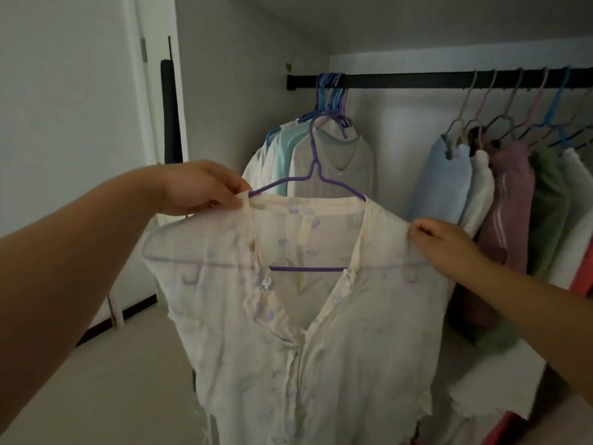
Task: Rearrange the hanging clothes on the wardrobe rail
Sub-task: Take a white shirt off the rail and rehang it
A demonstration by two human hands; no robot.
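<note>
A thin cream blouse (321, 342) with pale blue flowers hangs on a purple hanger (313, 155) in front of me, off the rail. My left hand (199, 187) pinches the blouse's collar at its left end. My right hand (446, 242) pinches the fabric at the right shoulder. The black wardrobe rail (401, 81) runs across the back, above the hanger's hook. A bunch of pale shirts (333, 155) on blue and purple hangers hangs at the rail's left end. Blue, white, mauve and green garments (510, 200) hang at the right.
A stretch of bare rail lies between the two groups of clothes. A white door (64, 123) and a dark rolled object (171, 110) stand at the left. White and red fabric (500, 393) lies low at the right, under the hanging garments.
</note>
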